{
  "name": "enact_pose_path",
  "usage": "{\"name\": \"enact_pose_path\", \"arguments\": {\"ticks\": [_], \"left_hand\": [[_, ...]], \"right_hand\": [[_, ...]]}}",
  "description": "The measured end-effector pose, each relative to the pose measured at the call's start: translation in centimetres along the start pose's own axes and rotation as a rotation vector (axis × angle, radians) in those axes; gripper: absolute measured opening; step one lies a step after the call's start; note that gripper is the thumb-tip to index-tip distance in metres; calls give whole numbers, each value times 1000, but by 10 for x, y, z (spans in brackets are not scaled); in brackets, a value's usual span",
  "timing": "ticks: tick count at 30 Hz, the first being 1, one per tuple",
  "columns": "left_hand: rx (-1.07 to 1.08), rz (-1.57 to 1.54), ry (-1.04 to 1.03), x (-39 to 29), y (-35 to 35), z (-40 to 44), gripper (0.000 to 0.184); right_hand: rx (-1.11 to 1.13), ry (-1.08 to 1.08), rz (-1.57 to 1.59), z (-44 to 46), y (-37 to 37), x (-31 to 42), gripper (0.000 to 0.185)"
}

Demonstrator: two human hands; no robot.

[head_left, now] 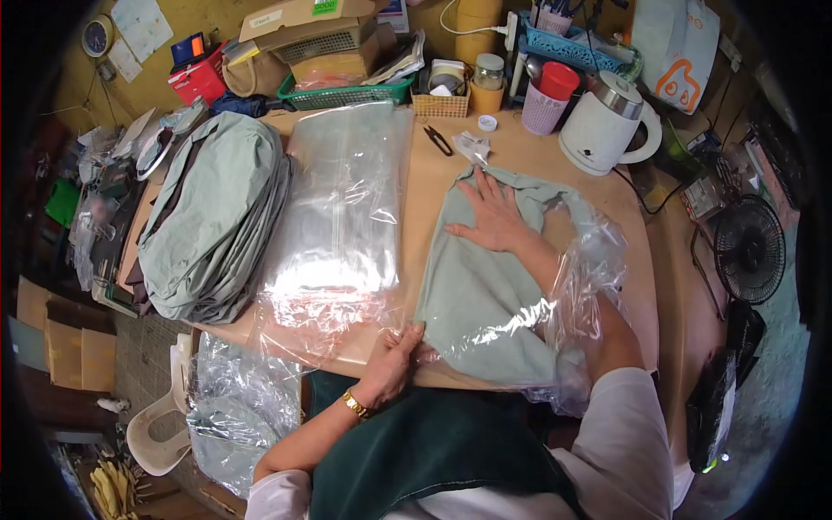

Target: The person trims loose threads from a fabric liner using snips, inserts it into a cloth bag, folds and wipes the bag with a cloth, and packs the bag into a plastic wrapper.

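Observation:
A folded pale green garment (pixel 477 295) lies on the table in front of me, partly covered by a clear plastic bag (pixel 598 251). My right hand (pixel 496 212) rests flat on the garment's upper part with fingers spread, its forearm passing through the crumpled bag. At the garment's lower left corner, my left hand (pixel 394 355) pinches the edge of the plastic bag. To the left lies a stack of flat clear bags (pixel 338 199). Beyond that stack is a pile of similar green garments (pixel 212 217).
A white electric kettle (pixel 598 126) stands at the back right near a pink cup (pixel 546 104). Small black thread snips (pixel 438 140) lie by a scrap of paper (pixel 472 146). A black fan (pixel 750 247) is at the right; a plastic-wrapped bundle (pixel 238 416) sits below left.

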State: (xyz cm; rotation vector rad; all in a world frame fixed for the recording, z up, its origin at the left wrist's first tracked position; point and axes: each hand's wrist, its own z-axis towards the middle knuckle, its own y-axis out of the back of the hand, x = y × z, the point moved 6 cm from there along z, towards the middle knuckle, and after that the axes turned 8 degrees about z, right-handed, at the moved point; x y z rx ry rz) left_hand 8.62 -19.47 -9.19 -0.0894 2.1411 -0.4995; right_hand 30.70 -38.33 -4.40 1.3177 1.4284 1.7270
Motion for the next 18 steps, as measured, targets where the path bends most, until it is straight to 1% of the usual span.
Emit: {"name": "enact_pose_path", "arguments": {"ticks": [1, 2, 4, 6, 8, 9, 10, 11, 13, 15, 17, 18], "left_hand": [[-2, 4, -3, -5, -2, -2, 35], [8, -50, -7, -9, -7, -4, 35], [13, -106, -20, -16, -16, -6, 36], [18, 1, -61, -17, -20, -7, 41], [18, -73, -29, -17, -18, 0, 44], [7, -123, -93, -24, -20, 2, 45], [-4, -172, -156, -33, -21, 3, 46], [-1, -176, -133, -38, -23, 6, 43], [20, -222, -125, -50, -31, 10, 42], [40, -273, -106, -58, -39, 17, 41], [67, -208, -127, -85, -45, 22, 43], [90, -151, -155, -109, -51, 24, 46]], "right_hand": [[-10, -43, 3, 3, 3, 0, 91], [-14, -40, 5, -1, 0, 1, 91], [-152, 17, 139, -18, 1, 1, 77], [-61, 149, 122, -71, 6, 7, 62], [103, 212, 98, -142, 19, -3, 50], [162, 133, 820, -188, 20, -28, 47], [249, -130, 1025, -235, 19, -44, 46], [276, -419, 1221, -287, 19, -61, 45], [61, -246, 1105, -319, 49, -15, 40], [-150, -81, 881, -315, 69, 53, 37], [-148, -68, 204, -296, 36, 52, 44], [-155, -71, 202, -302, 37, 54, 44]]}}
